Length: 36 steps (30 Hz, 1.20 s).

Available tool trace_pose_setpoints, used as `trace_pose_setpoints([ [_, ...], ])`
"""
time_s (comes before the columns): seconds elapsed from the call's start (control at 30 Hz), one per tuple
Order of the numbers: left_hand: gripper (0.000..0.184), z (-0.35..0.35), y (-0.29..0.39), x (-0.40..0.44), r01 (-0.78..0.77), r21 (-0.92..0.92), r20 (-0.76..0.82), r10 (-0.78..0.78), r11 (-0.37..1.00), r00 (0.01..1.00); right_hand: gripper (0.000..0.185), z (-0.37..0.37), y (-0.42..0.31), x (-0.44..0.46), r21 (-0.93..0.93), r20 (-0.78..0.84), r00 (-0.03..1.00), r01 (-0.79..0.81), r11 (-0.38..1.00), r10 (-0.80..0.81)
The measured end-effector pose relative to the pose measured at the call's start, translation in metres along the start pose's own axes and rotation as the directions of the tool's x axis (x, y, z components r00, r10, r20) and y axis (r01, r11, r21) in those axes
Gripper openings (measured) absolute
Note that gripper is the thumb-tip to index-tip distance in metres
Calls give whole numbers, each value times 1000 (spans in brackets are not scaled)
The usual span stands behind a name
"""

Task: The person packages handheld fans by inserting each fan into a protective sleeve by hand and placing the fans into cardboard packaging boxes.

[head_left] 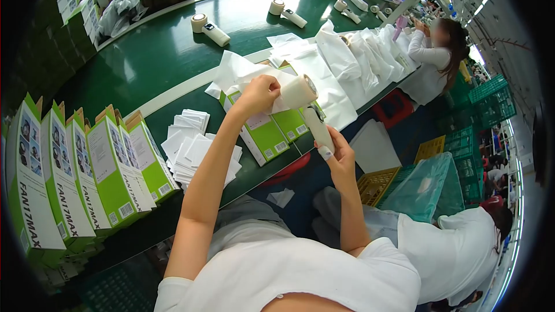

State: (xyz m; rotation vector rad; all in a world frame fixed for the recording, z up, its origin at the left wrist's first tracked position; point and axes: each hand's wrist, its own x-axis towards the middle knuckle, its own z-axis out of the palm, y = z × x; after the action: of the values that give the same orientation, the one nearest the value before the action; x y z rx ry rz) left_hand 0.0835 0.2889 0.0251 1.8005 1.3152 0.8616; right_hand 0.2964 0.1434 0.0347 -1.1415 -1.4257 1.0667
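Observation:
My right hand (340, 159) is wrapped round the handle of a cream handheld fan (317, 124), whose round head (299, 91) points up and left. With its fingers pinched, my left hand (261, 93) is at the left side of the fan head, holding the edge of a thin white bag (237, 70). Beneath both lie flat green-and-white boxes (263, 140) on the table edge. Left of them is a loose pile of white cards (199, 153).
Upright green-and-white boxes (110, 170) stand in a row at the left. More fans (215, 34) lie on the green belt (144, 52). White bags (370, 52) line the table's right part. A co-worker (433, 58) sits beyond; another is close at my right, near crates (378, 185).

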Motion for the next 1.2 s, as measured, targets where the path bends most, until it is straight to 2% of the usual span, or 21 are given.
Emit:
trace_pose_setpoints([
  [0.17, 11, -8, 7, -4, 74, -97, 8, -73, 993, 997, 49, 0, 11, 8, -133, -28, 1000, -7, 991, 3],
  [0.3, 10, -4, 2, -8, 5, -112, -109, -18, 994, 994, 46, 7, 3, 12, -511, -17, 998, 47, 859, -64],
  [0.33, 10, -5, 5, -10, 6, -111, -113, -19, 994, 993, 46, 8, 0, 13, -510, -14, 998, 50, 859, -66],
  [0.47, 8, -9, 26, -18, -245, 16, -214, 243, 969, 946, 44, 11, -14, 18, -659, 69, 977, 198, 726, -204],
  [0.5, 8, -8, 30, -21, -246, 16, -211, 244, 969, 947, 44, 11, -15, 20, -659, 65, 977, 195, 727, -203],
  [0.63, 4, -3, 39, -34, -455, 179, -159, 482, 873, 862, 43, 10, -18, 34, -420, 32, 999, 32, 907, -21],
  [0.67, 4, -3, 41, -39, -456, 179, -158, 483, 872, 861, 43, 9, -15, 39, -421, 30, 999, 33, 906, -22],
  [0.7, 4, -2, 41, -46, -453, 166, -149, 476, 876, 867, 42, 6, -8, 45, -191, 54, 997, -35, 981, 46],
  [0.73, 4, -2, 42, -52, -448, 154, -140, 469, 880, 872, 42, 4, 0, 50, 48, 94, 990, -111, 993, 106],
  [0.77, 5, -3, 43, -57, -443, 143, -133, 461, 885, 877, 42, 2, 6, 56, 279, 149, 977, -189, 941, 152],
  [0.8, 6, -5, 45, -60, -437, 132, -126, 453, 890, 883, 42, 1, 10, 58, 489, 214, 960, -267, 830, 183],
  [0.83, 6, -7, 47, -61, -435, 133, -127, 451, 890, 884, 42, 4, 8, 59, 490, 216, 959, -269, 829, 184],
  [0.97, 6, -18, 58, -67, -358, 280, -223, 423, 891, 878, 38, 21, -5, 59, 636, 267, 910, -414, 651, 317],
  [1.0, 6, -21, 58, -66, -360, 283, -223, 426, 889, 877, 38, 20, -5, 60, 637, 267, 911, -411, 652, 313],
  [1.13, 5, -34, 48, -64, -250, 430, -408, 433, 868, 804, 40, 7, 0, 53, 634, 334, 916, -394, 665, 224],
  [1.17, 5, -34, 48, -63, -253, 428, -408, 435, 868, 803, 40, 9, 0, 50, 633, 332, 916, -392, 667, 224],
  [1.2, 6, -33, 49, -62, -255, 419, -390, 426, 872, 816, 43, 14, -1, 47, 458, 202, 964, -248, 853, 172],
])
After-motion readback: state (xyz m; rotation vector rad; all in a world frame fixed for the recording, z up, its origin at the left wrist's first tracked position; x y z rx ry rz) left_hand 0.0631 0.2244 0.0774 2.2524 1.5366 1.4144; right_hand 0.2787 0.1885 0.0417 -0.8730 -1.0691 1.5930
